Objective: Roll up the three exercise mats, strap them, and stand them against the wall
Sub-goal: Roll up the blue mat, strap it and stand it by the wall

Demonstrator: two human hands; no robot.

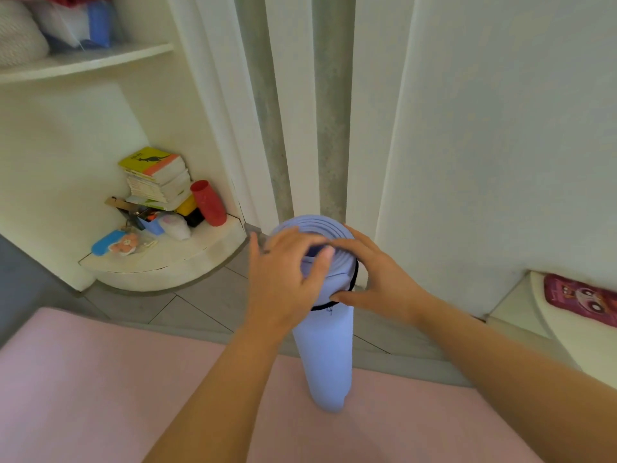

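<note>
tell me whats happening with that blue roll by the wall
A person is holding a rolled blue mat upright, both hands at its top end: the left hand over the top, the right hand round the side by a black strap. Its lower end stands on a pink mat laid flat on the floor. Whether it touches the wall behind is unclear.

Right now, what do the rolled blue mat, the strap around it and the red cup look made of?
The rolled mat looks like soft foam, matte lavender-blue: thick layers show in the spiral at its top. The strap is a thin black cord or elastic, too small to tell which. The red cup is probably plastic, smooth with a slight sheen.
</note>
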